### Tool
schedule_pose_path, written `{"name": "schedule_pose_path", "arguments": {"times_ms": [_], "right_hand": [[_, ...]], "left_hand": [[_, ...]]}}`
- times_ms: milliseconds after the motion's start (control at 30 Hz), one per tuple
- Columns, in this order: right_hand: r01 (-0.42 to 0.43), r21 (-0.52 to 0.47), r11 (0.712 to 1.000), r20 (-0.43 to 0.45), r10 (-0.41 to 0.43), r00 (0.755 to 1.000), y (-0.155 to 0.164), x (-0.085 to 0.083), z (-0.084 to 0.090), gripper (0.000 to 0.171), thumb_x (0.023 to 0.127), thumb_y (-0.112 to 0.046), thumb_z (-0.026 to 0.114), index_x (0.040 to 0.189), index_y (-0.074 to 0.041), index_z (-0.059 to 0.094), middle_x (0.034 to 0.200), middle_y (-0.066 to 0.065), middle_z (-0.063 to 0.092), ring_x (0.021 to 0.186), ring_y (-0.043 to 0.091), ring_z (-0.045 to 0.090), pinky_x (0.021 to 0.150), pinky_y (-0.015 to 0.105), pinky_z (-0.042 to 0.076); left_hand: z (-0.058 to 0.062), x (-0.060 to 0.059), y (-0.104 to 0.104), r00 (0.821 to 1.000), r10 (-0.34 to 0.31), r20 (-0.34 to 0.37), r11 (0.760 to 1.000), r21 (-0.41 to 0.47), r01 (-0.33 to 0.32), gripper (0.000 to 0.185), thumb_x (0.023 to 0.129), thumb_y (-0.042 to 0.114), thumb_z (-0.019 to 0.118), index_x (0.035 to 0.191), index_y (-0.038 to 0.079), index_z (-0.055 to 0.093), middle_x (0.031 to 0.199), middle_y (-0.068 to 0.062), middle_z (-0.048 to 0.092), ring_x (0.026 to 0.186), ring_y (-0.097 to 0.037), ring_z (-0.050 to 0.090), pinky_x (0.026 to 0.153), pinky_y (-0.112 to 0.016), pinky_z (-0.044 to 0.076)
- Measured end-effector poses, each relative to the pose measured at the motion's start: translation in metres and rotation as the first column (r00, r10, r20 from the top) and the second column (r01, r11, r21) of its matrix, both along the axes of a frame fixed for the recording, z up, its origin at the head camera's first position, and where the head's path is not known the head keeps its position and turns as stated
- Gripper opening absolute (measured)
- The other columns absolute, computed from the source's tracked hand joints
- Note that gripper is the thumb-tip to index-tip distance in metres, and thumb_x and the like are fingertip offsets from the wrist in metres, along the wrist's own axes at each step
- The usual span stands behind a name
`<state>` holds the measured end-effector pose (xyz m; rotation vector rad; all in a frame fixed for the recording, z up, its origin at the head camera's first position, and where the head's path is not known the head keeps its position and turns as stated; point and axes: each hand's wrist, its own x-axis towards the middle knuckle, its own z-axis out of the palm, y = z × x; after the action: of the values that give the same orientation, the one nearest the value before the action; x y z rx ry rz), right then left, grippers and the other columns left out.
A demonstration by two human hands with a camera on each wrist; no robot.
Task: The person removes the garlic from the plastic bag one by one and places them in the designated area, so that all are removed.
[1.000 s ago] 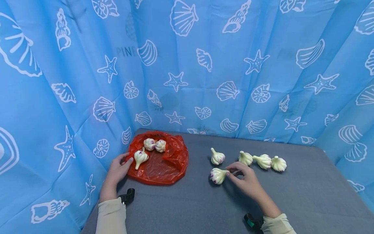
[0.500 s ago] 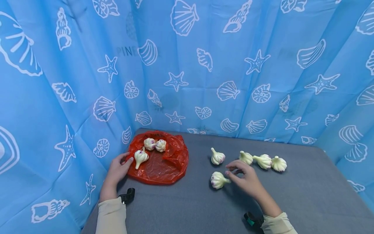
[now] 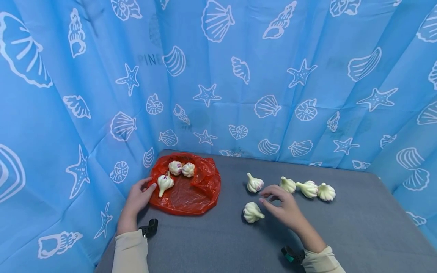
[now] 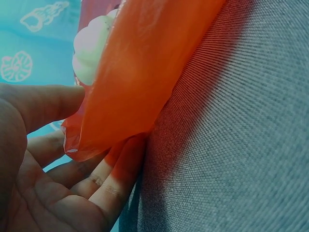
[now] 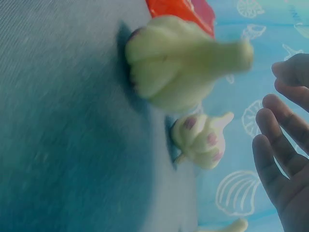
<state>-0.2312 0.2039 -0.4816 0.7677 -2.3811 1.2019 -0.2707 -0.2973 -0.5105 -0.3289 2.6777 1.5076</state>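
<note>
Worktop (image 3: 341,235): grey cloth surface, backed by a blue curtain (image 3: 239,76) printed with shells and starfish.

Red bag (image 3: 186,195): lies flat at the worktop's left rear. Three garlic bulbs on it: two touching at the back (image 3: 175,167) (image 3: 187,169), one nearer you (image 3: 165,183), stalk pointing toward you.

Your left hand (image 3: 138,199): rests at the bag's left edge. The left wrist view shows your fingers (image 4: 116,179) straight and slid under the bag's rim (image 4: 140,72), thumb lying above it, a bulb (image 4: 89,53) just beyond. Fingers apart, not curled round anything.

Loose bulb (image 3: 252,212): lies on its side on the bare worktop, right of the bag, stalk pointing right toward your right hand. In the right wrist view it fills the middle (image 5: 178,58), slightly blurred.

Your right hand (image 3: 285,206): hovers just beside that bulb, not touching it; fingers (image 5: 273,159) spread and relaxed, holding nothing.

Further bulbs: one (image 3: 254,184) just behind the loose bulb; three in a row to the right (image 3: 287,184) (image 3: 308,188) (image 3: 326,192), behind your right hand.
</note>
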Motion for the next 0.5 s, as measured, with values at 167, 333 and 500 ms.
{"name": "schedule_pose_path", "arguments": {"times_ms": [167,333,500], "right_hand": [[-0.037,-0.005,0.999,0.009,0.037,0.999,-0.011,0.001,0.008,0.025,0.092,0.001,0.079,0.109,-0.018,0.077,0.108,0.003,0.075,0.098,0.015,0.070,0.079,0.038,0.063],[-0.100,-0.029,0.995,-0.004,0.100,0.995,-0.028,0.001,0.017,0.025,0.093,0.001,0.078,0.112,-0.017,0.076,0.110,0.005,0.074,0.097,0.020,0.069,0.081,0.034,0.061],[-0.165,-0.062,0.984,-0.042,0.162,0.986,-0.048,0.002,0.028,0.026,0.093,0.001,0.078,0.113,-0.015,0.077,0.110,0.006,0.075,0.095,0.018,0.067,0.081,0.027,0.058]], "left_hand": [[0.000,0.000,0.000,1.000,-0.001,-0.008,1.000,0.002,0.001,0.062,0.110,0.032,0.053,0.162,0.001,0.039,0.165,-0.029,0.037,0.149,-0.048,0.041,0.122,-0.064,0.038],[0.000,0.000,0.000,1.000,-0.007,-0.011,1.000,-0.006,0.007,0.062,0.110,0.033,0.053,0.162,0.000,0.039,0.165,-0.030,0.037,0.149,-0.048,0.041,0.122,-0.064,0.039],[-0.001,0.000,0.000,1.000,-0.008,-0.015,1.000,-0.004,0.008,0.062,0.110,0.032,0.053,0.161,0.000,0.040,0.165,-0.030,0.038,0.149,-0.048,0.041,0.122,-0.064,0.038]]}}
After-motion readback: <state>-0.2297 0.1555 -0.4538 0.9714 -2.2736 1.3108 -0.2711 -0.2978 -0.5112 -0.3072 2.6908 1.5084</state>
